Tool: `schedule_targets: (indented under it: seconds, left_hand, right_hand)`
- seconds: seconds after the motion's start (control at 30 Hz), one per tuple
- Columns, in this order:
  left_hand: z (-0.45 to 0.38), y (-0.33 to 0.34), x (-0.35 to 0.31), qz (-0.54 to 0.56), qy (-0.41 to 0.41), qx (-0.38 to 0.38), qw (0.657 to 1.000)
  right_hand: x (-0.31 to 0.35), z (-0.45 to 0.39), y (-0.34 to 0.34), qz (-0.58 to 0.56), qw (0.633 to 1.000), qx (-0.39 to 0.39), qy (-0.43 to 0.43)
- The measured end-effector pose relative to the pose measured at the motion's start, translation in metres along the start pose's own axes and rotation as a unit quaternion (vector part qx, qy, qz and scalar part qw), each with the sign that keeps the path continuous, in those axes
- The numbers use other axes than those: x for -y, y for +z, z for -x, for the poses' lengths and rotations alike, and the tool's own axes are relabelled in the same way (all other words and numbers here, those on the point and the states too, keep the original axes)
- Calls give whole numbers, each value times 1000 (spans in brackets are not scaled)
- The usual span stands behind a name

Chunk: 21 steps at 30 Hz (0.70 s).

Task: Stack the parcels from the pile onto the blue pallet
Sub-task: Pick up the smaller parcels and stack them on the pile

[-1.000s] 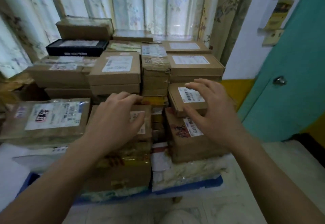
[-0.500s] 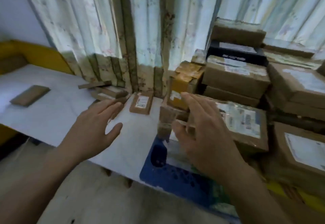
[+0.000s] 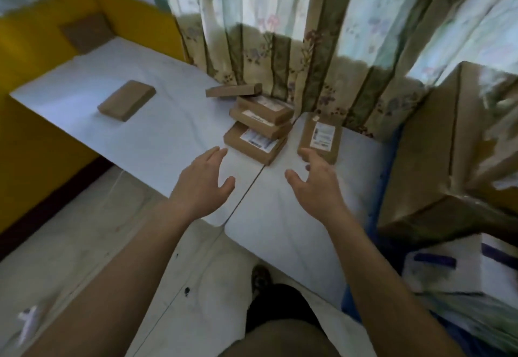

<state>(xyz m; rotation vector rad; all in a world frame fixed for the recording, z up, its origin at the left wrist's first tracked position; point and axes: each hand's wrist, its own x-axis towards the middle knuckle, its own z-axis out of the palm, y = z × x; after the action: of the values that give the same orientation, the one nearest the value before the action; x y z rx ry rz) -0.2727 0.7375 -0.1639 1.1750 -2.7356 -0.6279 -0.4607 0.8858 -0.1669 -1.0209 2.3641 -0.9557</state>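
A small pile of brown cardboard parcels lies on a low white platform against the curtain. One flat labelled parcel lies apart, just right of the pile. Another brown parcel sits alone further left. My left hand hovers with spread fingers just short of the pile's nearest box. My right hand reaches with fingers spread, its fingertips at the near edge of the flat labelled parcel. Both hands hold nothing. The blue pallet shows as a thin strip at the right, under stacked parcels.
A patterned curtain hangs behind the pile. A yellow wall base runs along the left. Pale floor tiles lie in front of the platform, with my dark shoe near its edge. A white wrapped parcel sits low at the right.
My view has swung left, away from the stacked pallet and onto the platform with the loose pile. Both empty hands have moved forward to the small boxes.
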Motion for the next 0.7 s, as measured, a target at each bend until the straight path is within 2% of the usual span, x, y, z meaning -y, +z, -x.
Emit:
schedule_targets:
  seconds: [0.27,0.43,0.53,0.6,0.7]
  left_hand:
    - [-165,58,71,75,-108,124,984]
    - [-262,98,112,74,-108,142,981]
    - [-281,115,125,190,-154,168,955]
    - [-280,121,131,289,-194,141,927]
    - [-268,120,145,346,-240,103,901]
  right_hand:
    - [-48,-160,116,-91,970,68,216]
    - [-65,-219,168,-113,956,69,262]
    - [-68,-231,183,-138,947,49,285]
    - [-65,-230,188,-151,941,24,303]
    - [-56,-218,188,-157,925,-32,344]
